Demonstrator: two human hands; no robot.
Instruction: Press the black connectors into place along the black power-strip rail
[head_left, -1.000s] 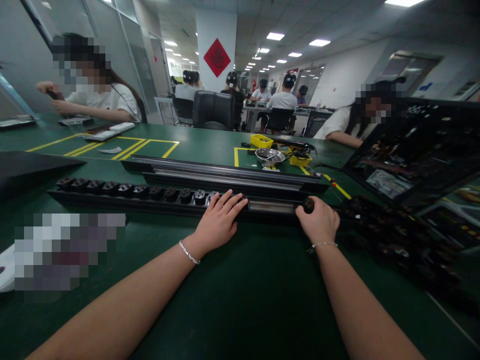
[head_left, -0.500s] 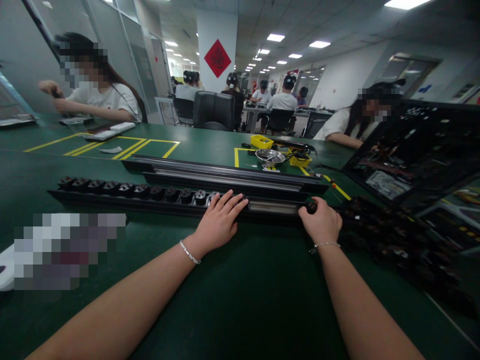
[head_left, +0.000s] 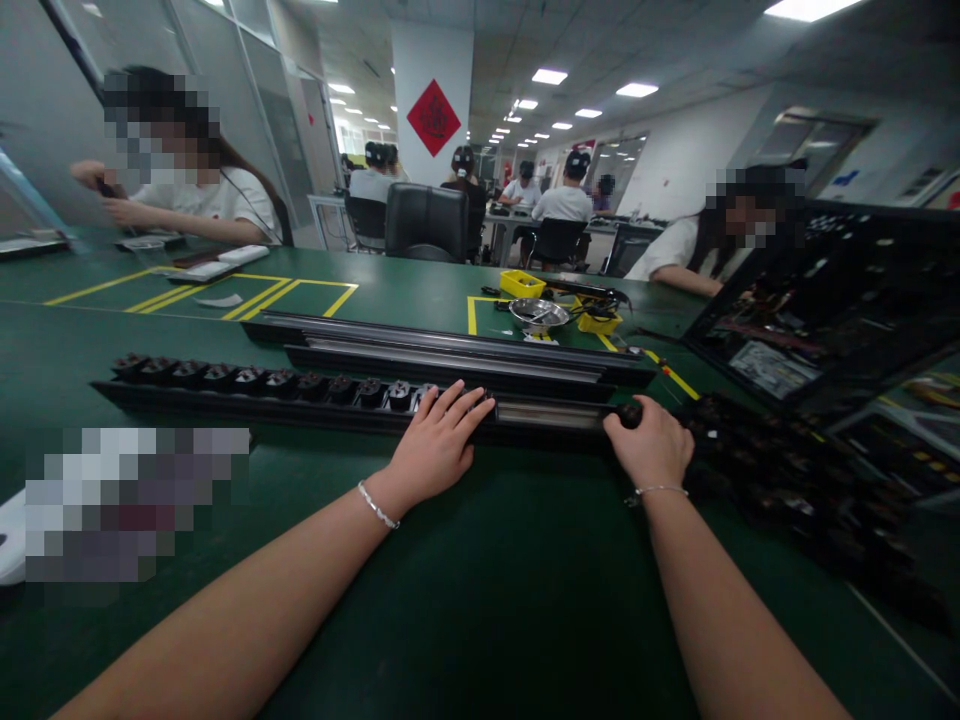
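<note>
A long black rail [head_left: 555,412] lies across the green table, with a row of black socket modules [head_left: 310,386] seated along its left and middle part. My left hand [head_left: 439,440] rests on the modules near the middle, fingers spread, covering some of them. At the rail's right end my right hand [head_left: 649,440] grips a black module [head_left: 625,414] between thumb and fingers. Between the two hands the rail's inner channel shows bare.
Behind lie more black rails [head_left: 450,352], a metal bowl [head_left: 539,315] and yellow bins [head_left: 523,284]. A pile of black parts [head_left: 795,480] is at the right, beside a black-framed bin [head_left: 772,370]. People sit across the table at left and right.
My right hand has shifted slightly to the right with the black module. My left hand stays on the modules.
</note>
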